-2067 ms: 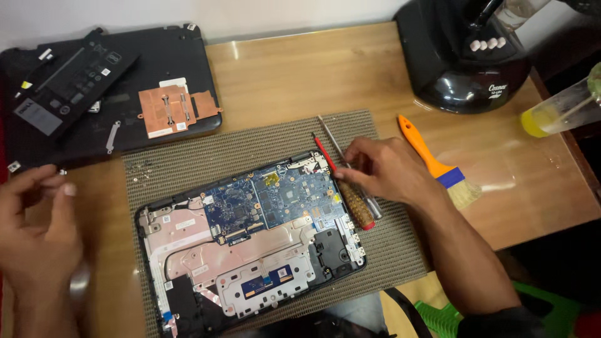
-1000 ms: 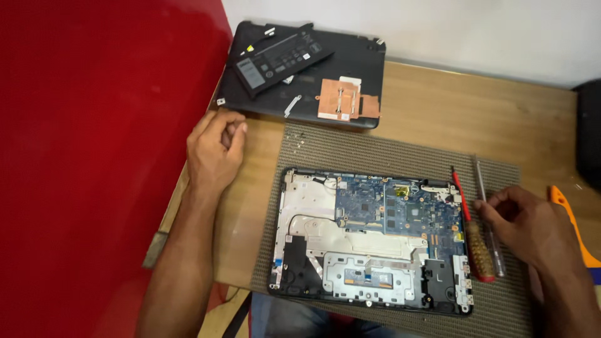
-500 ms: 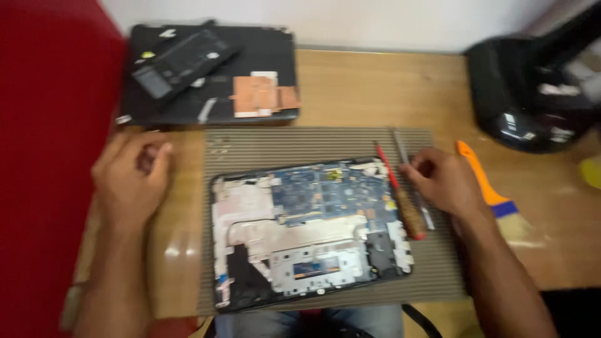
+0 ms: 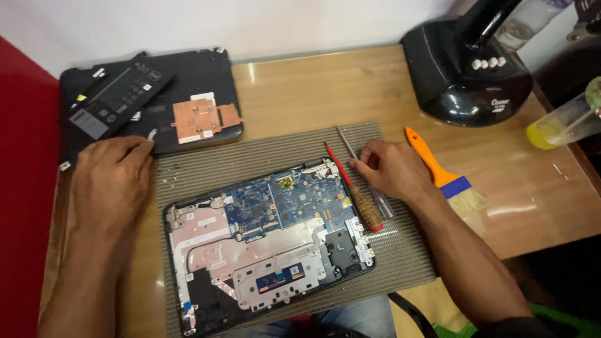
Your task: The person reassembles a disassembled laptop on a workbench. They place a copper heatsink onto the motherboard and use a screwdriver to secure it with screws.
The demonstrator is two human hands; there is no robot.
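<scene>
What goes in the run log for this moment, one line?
left hand on mat edge by laptop cover | right hand on screwdrivers | opened laptop between

The table (image 4: 325, 94) was glossy varnished wood; the mat (image 4: 263, 153) ribbed and matt; the heat plate (image 4: 201, 119) bare copper; the brush handle (image 4: 426, 153) smooth orange plastic

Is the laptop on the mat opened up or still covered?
Opened up: the laptop lies with no bottom cover, its blue circuit board and inner frame exposed on the ribbed mat.
</scene>
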